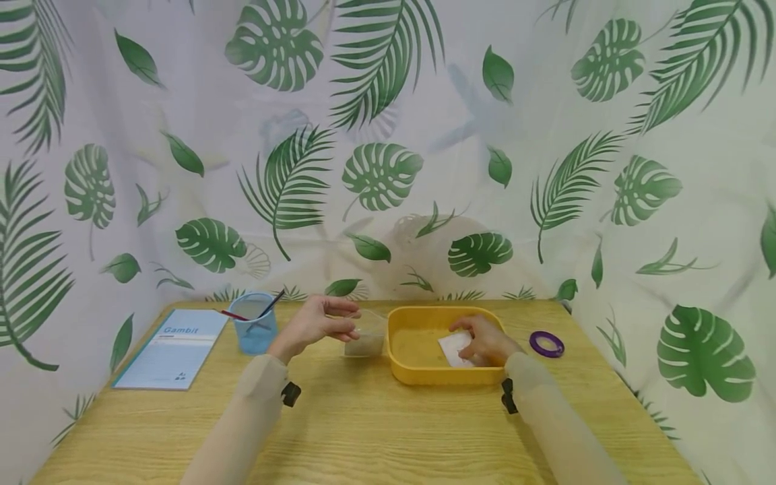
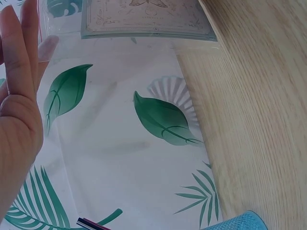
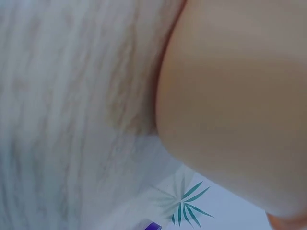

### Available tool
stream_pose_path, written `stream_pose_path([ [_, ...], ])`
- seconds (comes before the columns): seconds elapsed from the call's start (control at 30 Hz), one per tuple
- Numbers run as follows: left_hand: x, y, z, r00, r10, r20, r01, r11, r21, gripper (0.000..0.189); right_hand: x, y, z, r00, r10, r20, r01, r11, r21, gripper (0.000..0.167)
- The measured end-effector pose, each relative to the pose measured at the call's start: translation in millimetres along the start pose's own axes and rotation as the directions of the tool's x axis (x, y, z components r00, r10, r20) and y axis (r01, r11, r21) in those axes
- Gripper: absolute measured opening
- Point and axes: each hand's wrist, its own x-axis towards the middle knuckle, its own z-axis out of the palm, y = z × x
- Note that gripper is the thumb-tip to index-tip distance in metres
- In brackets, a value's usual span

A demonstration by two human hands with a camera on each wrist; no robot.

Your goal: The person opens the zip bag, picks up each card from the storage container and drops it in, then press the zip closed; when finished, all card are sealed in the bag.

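Head view: read "Gambit" in blue across the far part of a notebook [image 1: 172,350] at the left of the bench [image 1: 364,431]; made out a mark at its near right corner, too small to read. In the left wrist view, found a butterfly print and fine ornate marks on the cards [image 2: 148,17] inside a clear bag [image 2: 67,31], but could not read any words there. Noted faint reddish marks on a white piece [image 1: 450,347], likewise illegible.

Saw the bag just right of the left hand [image 1: 320,323] and beside the left wall of a yellow tray [image 1: 448,376], with its edge pinched between thumb and fingers. Saw the white piece inside the tray's right half, under the right hand [image 1: 485,340], with fingers and thumb curled about its right side. Could not tell more of that grip from the blurred right wrist view.

Spotted a blue mesh cup [image 1: 256,340] between notebook and left hand, holding a red pencil [image 1: 234,315] and a dark pencil [image 1: 272,303]. Right of the tray, noticed a purple ring [image 1: 535,342] lying flat.
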Motion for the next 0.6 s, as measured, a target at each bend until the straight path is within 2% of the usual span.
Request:
stream_pose_path([
  [0.2,1.0,1.0,0.0,1.000,0.011,0.002,-0.011,1.000,0.010,0.045,1.2,-0.6,-3.1,0.998,-0.060,-0.033,0.061,0.997,0.036,0.041],
  [0.37,1.0,2.7,0.2,1.000,0.004,0.004,-0.004,1.000,0.006,0.046,1.3,-4.6,-4.4,0.998,0.000,-0.061,0.004,0.997,0.072,0.038],
  [0.47,0.4,3.3,0.1,1.000,0.002,0.004,-0.002,1.000,0.005,0.046,0.5,-8.1,-4.9,0.997,0.038,-0.062,-0.029,0.989,0.145,0.038],
  [0.6,0.5,3.8,-0.3,1.000,0.008,0.009,-0.008,1.000,0.006,0.045,0.2,-16.9,-6.6,0.997,0.064,-0.050,-0.048,0.962,0.269,0.040],
])
